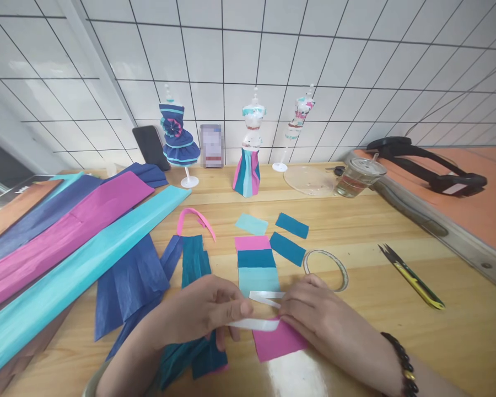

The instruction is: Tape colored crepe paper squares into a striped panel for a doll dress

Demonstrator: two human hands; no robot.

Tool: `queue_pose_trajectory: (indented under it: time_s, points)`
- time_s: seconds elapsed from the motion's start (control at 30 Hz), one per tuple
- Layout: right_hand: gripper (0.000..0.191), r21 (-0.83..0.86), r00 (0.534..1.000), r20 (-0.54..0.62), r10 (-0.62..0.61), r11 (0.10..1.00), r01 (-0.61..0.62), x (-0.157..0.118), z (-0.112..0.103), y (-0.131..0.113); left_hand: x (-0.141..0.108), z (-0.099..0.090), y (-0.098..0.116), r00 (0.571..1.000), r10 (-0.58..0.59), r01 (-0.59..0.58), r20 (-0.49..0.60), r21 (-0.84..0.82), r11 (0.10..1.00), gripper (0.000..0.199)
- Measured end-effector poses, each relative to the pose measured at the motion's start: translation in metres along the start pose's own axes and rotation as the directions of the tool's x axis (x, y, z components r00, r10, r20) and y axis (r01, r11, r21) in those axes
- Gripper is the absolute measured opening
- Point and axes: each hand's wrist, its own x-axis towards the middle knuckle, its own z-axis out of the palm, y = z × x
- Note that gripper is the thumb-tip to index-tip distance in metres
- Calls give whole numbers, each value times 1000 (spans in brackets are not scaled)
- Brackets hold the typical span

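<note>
My left hand (217,304) pinches a white strip (260,325) between thumb and fingers. The strip's other end reaches the upper edge of a pink crepe paper piece (278,342) on the table. My right hand (316,309) is curled over that piece's upper right part, gripping its edge; its fingertips are partly hidden. Another length of white strip (261,295) runs folded beside the right fingers. Just beyond lies a joined panel with pink, dark teal and light blue (258,280) bands. A tape roll (346,275) lies flat past my right hand.
Loose dark teal pieces (292,225) and a light blue piece (251,223) lie ahead. Crepe paper sheets (86,242) cover the left. Tweezers and a yellow cutter (417,280) lie right. Behind stand small dress forms (253,127), phones (212,146) and a glass cup (357,176).
</note>
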Motion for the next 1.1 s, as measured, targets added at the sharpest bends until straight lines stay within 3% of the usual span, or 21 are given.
queue_pose_trajectory:
  time_s: [0.13,0.23,0.5,0.77,0.9,1.1]
  points:
    - [33,-97,999,-18,30,995,-31,-15,-14,12,6,-1,-7,988,-47,59,-145,79,995,40]
    - [25,-110,996,-8,94,989,-94,-29,-23,25,11,1,-11,983,-50,69,-179,102,992,28]
    - [17,-210,974,-10,228,951,-225,-67,-38,59,15,5,-14,987,-74,93,-139,135,986,21]
    - [19,-258,970,-13,243,936,-238,-94,-37,83,19,22,-17,991,-32,66,-130,267,961,16]
    - [25,-277,973,-29,228,934,-227,-103,-38,89,23,31,-14,987,58,12,-148,435,901,12]
    - [37,-362,967,-8,253,901,-239,-113,-36,85,24,36,-14,987,26,62,-160,522,851,10]
